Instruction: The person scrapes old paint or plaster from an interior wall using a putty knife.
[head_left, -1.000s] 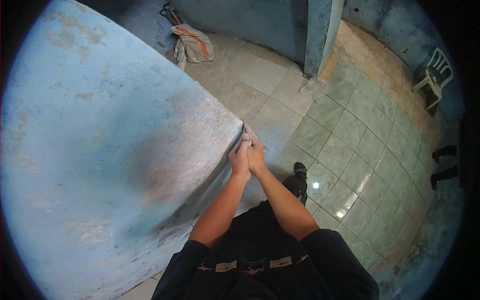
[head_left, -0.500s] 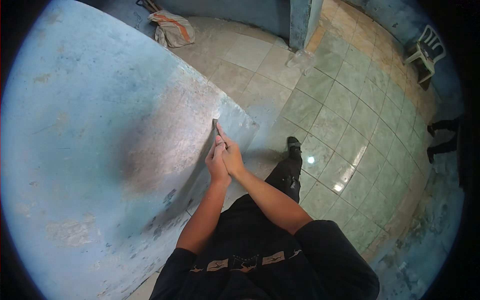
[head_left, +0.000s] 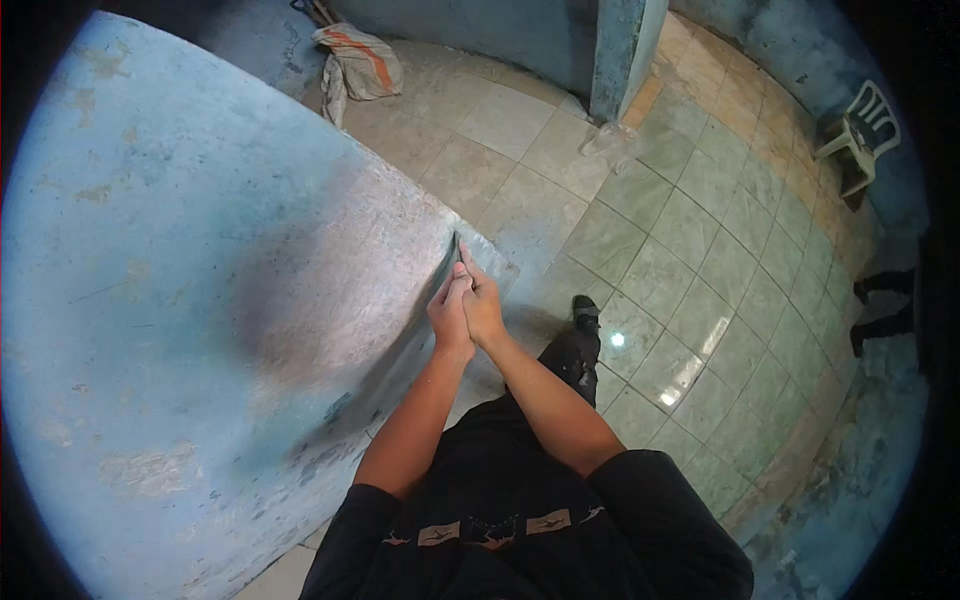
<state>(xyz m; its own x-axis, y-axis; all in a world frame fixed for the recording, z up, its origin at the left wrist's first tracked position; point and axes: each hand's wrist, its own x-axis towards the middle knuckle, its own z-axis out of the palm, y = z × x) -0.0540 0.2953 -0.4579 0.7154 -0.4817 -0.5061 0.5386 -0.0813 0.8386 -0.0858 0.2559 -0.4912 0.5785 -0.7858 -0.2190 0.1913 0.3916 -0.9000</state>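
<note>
A thin dark scraper (head_left: 458,246) is clasped in both my hands, seen nearly edge-on, its tip against the blue painted wall (head_left: 180,300) close to the wall's end edge. My left hand (head_left: 450,314) is closed around the handle from the left. Pressed against it, my right hand (head_left: 484,308) is also closed on the tool, with one finger stretched along it toward the tip. Most of the handle is hidden by my fingers. Around the tool the wall has a broad pale, pinkish worn patch (head_left: 340,270).
Beyond the wall's edge lies a tiled floor (head_left: 655,250), where my dark shoe (head_left: 586,312) stands. A white sack (head_left: 362,62) with an orange stripe, a clear plastic item (head_left: 610,140) by a blue pillar (head_left: 622,60), and a white chair (head_left: 862,135) stand farther off. Another person's dark-clothed legs (head_left: 888,305) show at right.
Both hands have slid the scraper rightward along the wall, closer to its end edge. The view has tilted slightly, so the surroundings sit a little lower.
</note>
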